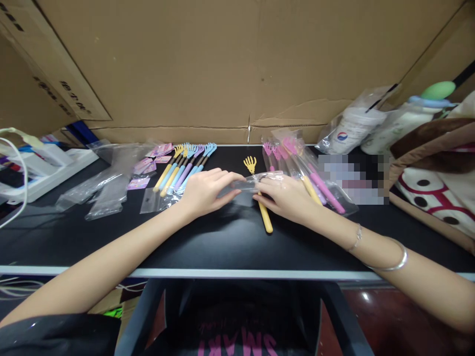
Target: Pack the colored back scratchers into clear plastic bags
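Between my two hands a clear plastic bag (245,184) is stretched just above the black table. My left hand (208,190) pinches its left end, thumb below and fingers above. At the other end my right hand (284,195) grips the bag with bent fingers. Under the bag and partly behind my right hand lies a yellow back scratcher (265,217), its hand-shaped head pointing away from me. Left of it rests a row of back scratchers (185,168) with yellow, blue and purple handles. Bagged back scratchers (315,178), pink, purple and yellow, lie to the right.
Loose clear bags (111,178) and pink cards (139,183) lie at the left, near a white power strip (55,173). A bagged cup (351,131), a bottle (415,123) and a patterned bag (438,193) stand at the right. Cardboard (208,64) walls the back.
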The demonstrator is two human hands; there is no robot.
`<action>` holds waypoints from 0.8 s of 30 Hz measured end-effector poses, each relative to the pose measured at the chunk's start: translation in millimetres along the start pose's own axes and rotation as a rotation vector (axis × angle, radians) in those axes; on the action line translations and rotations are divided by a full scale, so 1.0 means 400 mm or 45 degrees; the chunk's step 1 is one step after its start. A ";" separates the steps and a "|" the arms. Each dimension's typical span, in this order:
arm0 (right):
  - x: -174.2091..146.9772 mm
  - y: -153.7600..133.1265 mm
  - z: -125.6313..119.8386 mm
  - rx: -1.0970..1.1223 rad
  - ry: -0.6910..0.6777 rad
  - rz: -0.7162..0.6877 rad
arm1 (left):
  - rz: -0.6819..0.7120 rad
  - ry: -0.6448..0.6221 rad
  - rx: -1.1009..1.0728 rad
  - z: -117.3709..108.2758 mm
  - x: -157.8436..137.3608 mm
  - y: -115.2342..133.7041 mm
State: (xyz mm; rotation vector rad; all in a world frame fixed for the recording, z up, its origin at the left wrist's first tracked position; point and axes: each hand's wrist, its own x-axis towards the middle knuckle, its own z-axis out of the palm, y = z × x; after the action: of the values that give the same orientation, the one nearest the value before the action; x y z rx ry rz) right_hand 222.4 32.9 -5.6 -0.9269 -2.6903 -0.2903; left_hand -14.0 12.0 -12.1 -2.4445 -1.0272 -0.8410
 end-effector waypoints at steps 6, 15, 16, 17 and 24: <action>0.002 -0.004 -0.004 0.151 -0.070 0.077 | -0.015 -0.012 -0.016 0.001 0.000 0.001; 0.002 0.003 -0.003 0.118 -0.031 0.077 | -0.003 0.024 0.012 -0.001 0.001 0.003; 0.002 0.006 -0.009 0.080 -0.017 0.068 | 0.002 0.032 0.013 -0.001 0.001 0.002; 0.002 0.009 -0.020 0.037 -0.008 0.061 | 0.003 0.036 0.013 -0.001 0.001 0.002; -0.097 -0.010 -0.172 -0.124 0.098 -0.046 | -0.045 -0.028 -0.001 -0.003 0.003 0.002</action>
State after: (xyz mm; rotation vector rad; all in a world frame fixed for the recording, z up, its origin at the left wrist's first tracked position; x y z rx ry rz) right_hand 262.7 -11.6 46.2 -0.8759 -2.6450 -0.4586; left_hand -13.1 11.4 -10.2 -2.4484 -1.0808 -0.8275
